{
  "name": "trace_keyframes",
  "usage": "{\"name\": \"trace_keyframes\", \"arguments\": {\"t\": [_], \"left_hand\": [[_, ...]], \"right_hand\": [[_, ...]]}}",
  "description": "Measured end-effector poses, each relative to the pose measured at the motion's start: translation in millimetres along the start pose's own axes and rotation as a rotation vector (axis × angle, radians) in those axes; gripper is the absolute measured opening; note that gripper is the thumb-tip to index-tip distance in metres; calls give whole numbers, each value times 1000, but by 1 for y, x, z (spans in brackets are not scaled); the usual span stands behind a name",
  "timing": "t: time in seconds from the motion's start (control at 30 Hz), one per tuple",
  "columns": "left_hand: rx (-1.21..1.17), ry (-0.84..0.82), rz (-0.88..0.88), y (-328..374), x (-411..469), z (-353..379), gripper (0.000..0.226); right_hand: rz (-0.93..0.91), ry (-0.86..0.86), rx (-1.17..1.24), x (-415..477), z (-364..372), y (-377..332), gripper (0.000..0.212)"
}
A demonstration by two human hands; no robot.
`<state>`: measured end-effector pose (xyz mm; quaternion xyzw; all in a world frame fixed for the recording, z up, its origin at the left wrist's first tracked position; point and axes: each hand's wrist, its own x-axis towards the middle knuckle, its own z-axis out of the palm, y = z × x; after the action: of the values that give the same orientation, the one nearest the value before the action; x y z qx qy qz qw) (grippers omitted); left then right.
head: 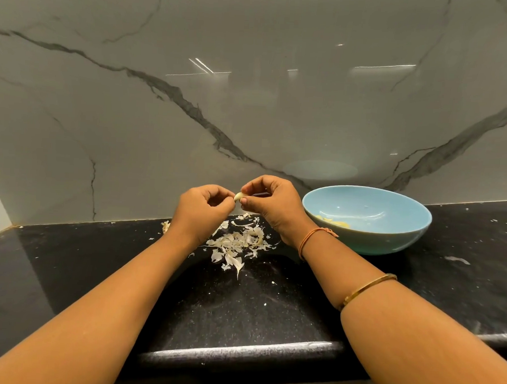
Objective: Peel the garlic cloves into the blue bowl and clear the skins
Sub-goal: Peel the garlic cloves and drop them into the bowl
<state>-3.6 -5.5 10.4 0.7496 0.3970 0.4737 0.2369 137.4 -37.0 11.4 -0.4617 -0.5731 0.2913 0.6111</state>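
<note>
The black counter (95, 271) carries the blue bowl (390, 243) on the right, with a few pale yellow peeled cloves (336, 223) lying in its bottom. Just left of the bowl, the left hand (200, 211) and right hand (275, 206) hang with fingers curled above a loose heap of papery white skins (237, 244) on the counter. Each hand pinches one end of a small, pale garlic clove (238, 196) between thumb and forefinger.

- Left hand (202, 209) and right hand (270, 206) pinch one garlic clove (238, 196) above the black counter (96, 260);
- skins (237, 244) lie piled beneath;
- blue bowl (371, 227) stands right, holding peeled cloves (334, 222).
</note>
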Motion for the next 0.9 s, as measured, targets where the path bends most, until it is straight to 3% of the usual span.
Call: {"name": "trace_keyframes", "arguments": {"t": [0.37,0.9], "left_hand": [[227,74,185,-2,-1,-3,13],[3,37,46,-3,0,-4,18]], "right_hand": [[28,-47,45,-3,0,-2,12],[162,-85,266,-4,0,-3,15]]}}
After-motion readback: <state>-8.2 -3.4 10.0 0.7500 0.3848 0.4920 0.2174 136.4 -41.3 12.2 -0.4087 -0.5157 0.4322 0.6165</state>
